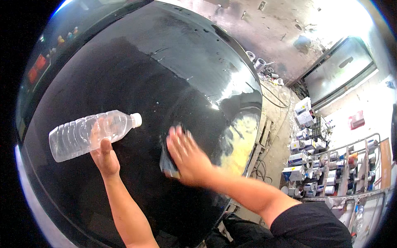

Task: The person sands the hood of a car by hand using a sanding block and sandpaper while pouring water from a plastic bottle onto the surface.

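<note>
Black cloth makes up the sleeve (pixel 312 225) at the lower right, with the right forearm (pixel 242 190) reaching out of it. On the left, the left hand (pixel 108 162) wraps around a clear plastic bottle (pixel 68 142), its thumb on the near side and its fingers visible through the plastic. The bottle is tilted over the car panel (pixel 95 78), its white cap (pixel 136 120) toward the right and slightly raised. Right of it, the right hand (pixel 186 155), blurred, lies flat with fingers close together over a dark pad (pixel 166 163) on the panel; I cannot tell whether it pinches the pad. Beyond this hand, a pale yellow patch (pixel 240 146) sits by the panel's right edge, and a wet sheen (pixel 182 45) covers the far part. Past the panel, many cans (pixel 304 159) stand near a metal rack (pixel 351 169). Farther off, a framed door (pixel 341 70) leans at an angle.
</note>
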A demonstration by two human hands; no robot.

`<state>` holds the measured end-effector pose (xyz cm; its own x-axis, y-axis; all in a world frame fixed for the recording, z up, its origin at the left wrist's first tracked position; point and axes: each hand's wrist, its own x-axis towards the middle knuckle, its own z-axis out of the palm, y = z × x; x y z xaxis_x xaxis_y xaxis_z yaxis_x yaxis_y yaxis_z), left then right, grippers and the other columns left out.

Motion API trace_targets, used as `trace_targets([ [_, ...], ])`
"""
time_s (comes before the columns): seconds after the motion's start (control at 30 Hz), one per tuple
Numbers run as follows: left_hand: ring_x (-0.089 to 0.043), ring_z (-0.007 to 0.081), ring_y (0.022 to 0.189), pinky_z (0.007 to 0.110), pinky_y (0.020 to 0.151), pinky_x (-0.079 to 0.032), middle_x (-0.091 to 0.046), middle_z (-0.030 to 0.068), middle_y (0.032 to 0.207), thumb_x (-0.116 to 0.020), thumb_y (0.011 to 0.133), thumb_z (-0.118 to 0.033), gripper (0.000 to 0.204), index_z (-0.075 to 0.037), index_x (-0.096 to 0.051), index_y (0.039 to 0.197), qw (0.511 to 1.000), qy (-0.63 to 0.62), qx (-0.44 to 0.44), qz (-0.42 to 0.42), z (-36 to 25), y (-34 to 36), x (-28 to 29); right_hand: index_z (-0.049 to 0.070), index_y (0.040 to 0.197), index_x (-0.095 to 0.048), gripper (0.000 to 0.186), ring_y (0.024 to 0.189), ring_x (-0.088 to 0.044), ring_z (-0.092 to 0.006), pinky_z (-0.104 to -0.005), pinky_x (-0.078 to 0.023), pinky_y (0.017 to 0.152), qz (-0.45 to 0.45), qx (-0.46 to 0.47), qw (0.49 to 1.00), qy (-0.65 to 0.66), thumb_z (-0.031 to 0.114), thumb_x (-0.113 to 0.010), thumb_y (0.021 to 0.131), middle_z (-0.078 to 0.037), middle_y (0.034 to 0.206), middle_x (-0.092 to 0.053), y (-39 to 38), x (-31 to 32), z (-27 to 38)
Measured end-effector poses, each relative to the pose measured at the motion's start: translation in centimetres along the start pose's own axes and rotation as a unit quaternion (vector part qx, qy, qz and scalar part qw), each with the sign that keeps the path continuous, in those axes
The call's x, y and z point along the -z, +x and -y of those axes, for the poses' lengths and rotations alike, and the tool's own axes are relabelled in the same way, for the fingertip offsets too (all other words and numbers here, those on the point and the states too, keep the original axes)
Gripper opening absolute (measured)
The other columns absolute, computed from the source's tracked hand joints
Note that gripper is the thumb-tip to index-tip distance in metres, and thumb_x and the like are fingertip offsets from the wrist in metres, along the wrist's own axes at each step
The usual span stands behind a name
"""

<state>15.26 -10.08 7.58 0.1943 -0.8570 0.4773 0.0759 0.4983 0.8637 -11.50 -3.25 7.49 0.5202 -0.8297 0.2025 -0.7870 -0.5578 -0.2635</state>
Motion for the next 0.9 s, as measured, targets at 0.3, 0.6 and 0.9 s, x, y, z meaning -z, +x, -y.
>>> trace_targets([
  [0.3,-0.046,0.0291,0.132,0.046,0.112,-0.033,-0.049,0.0165,0.141,-0.061,0.093,-0.045,0.068,0.003,-0.045,0.139,1.0,-0.004,-0.013,-0.01,-0.3,0.2,-1.1,-0.01,0.146,-0.021,0.089,0.146,-0.013,-0.0439,-0.0511,-0.014,0.119,-0.059,-0.153,0.986,-0.035,0.049,-0.056,0.089,-0.031,0.154,-0.02,2.8,1.2,-7.3],
  [0.6,-0.05,0.0303,0.127,0.045,0.109,-0.037,-0.052,0.0193,0.136,-0.061,0.093,-0.044,0.067,0.005,-0.046,0.138,0.998,-0.001,0.001,-0.064,0.1,0.1,0.8,-0.008,0.147,-0.02,0.084,0.147,-0.01,-0.0447,-0.0516,-0.014,0.119,-0.038,-0.151,0.988,-0.013,0.041,-0.059,0.091,-0.031,0.155,-0.016,-5.2,-0.8,-6.1],
  [0.9,-0.051,0.0287,0.126,0.045,0.107,-0.039,-0.054,0.0165,0.135,-0.063,0.093,-0.039,0.063,0.004,-0.047,0.137,0.995,-0.003,0.019,-0.097,0.5,0.0,1.2,-0.01,0.144,-0.027,0.085,0.145,-0.015,-0.0468,-0.0542,-0.012,0.119,0.072,0.023,0.997,0.009,0.052,-0.053,0.091,-0.035,0.152,-0.021,-5.1,-2.0,2.0],
])
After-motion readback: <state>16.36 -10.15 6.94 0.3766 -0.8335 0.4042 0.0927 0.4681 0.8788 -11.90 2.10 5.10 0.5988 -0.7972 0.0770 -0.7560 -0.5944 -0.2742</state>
